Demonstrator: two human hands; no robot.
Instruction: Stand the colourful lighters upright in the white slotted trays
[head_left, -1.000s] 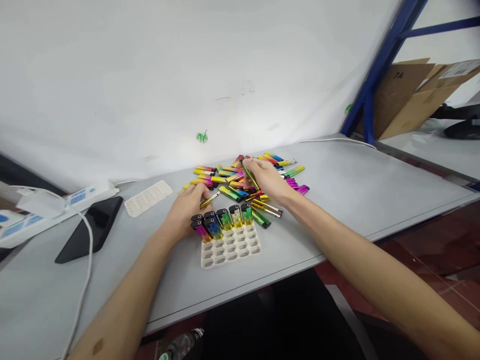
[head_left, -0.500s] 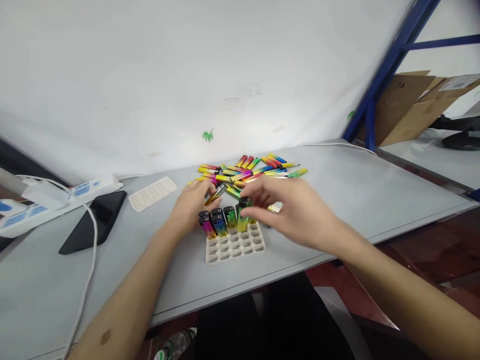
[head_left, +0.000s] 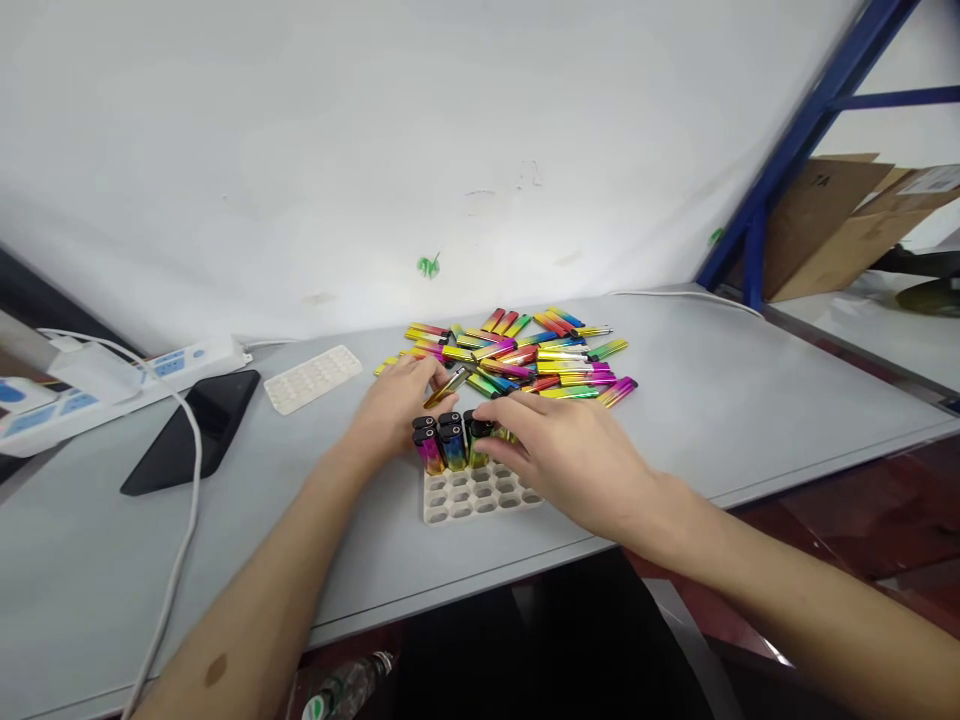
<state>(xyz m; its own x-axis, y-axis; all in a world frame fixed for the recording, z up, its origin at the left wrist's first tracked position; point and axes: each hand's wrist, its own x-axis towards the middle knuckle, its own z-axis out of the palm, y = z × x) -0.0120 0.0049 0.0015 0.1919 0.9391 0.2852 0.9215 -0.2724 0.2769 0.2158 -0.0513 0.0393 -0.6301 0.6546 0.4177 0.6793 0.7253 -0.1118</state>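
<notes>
A pale tray with rows of oval holes [head_left: 448, 502] lies near the table's front edge. Upright in its back rows stand black-topped lighters, among them a purple one [head_left: 430, 456] and a blue one [head_left: 454, 452]. My right hand [head_left: 581, 465] pinches the top of a green-yellow lighter [head_left: 478, 455], which is upright at the tray beside the blue one. Behind the tray, my left hand [head_left: 396, 402] is closed on a gold lighter [head_left: 447, 387], held tilted. Loose shiny lighters [head_left: 517, 357] lie heaped beyond both hands. My right fingers hide part of the tray's back rows.
A second holed tray [head_left: 313, 378] lies to the left. Near it are a black phone [head_left: 193, 430], a white power strip [head_left: 180, 362] and a white cable [head_left: 196, 480]. Behind the table rises a white wall; a blue metal frame [head_left: 795, 150] and cardboard boxes [head_left: 832, 220] stand right.
My right hand has lowered the green-yellow lighter from above the tray down beside the blue one. The left hand still holds the gold lighter. The view has shifted slightly.
</notes>
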